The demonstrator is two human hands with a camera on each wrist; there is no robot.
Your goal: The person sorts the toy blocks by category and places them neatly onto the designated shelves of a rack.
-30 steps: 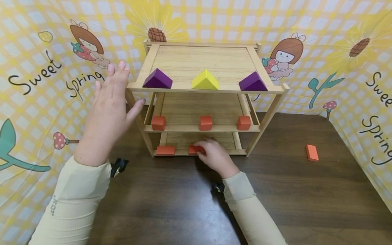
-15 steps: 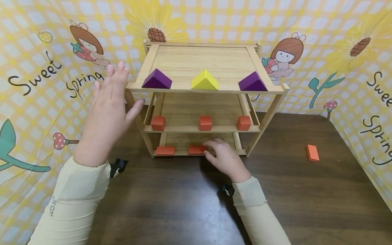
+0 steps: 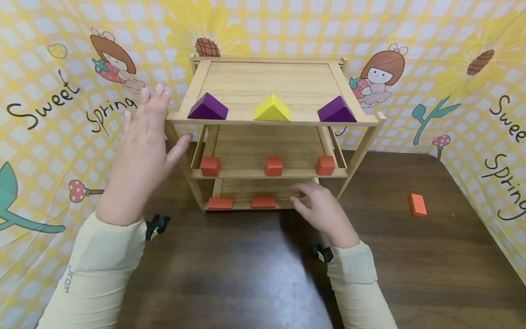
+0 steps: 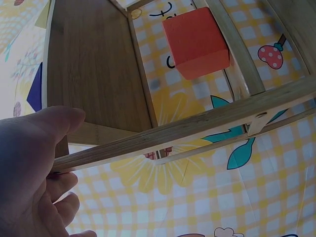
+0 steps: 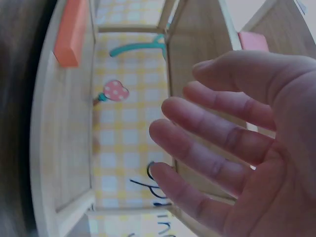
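At the front left corner of the wooden three-tier shelf (image 3: pixel 267 73), my left hand (image 3: pixel 139 151) holds the upright, thumb on one side and fingers on the other, as the left wrist view shows. My right hand (image 3: pixel 322 210) hovers by the right part of the bottom tier with fingers loosely bent and nothing in them. Two flat orange-red blocks lie along that tier's front edge: a left one (image 3: pixel 220 203) and a middle one (image 3: pixel 263 201), the latter apart from my right fingers. Another flat orange block (image 3: pixel 418 204) lies on the table to the right.
Three red cubes line the middle tier, one of them a central cube (image 3: pixel 274 165). On the top tier stand a left purple triangular prism (image 3: pixel 207 107), a yellow prism (image 3: pixel 272 108) and a right purple prism (image 3: pixel 337 109). Patterned cloth (image 3: pixel 263 27) surrounds the dark table (image 3: pixel 230 274).
My right hand has let go of the middle block on the bottom tier and moved away to the right. The block stays there. My left hand keeps its place on the shelf.
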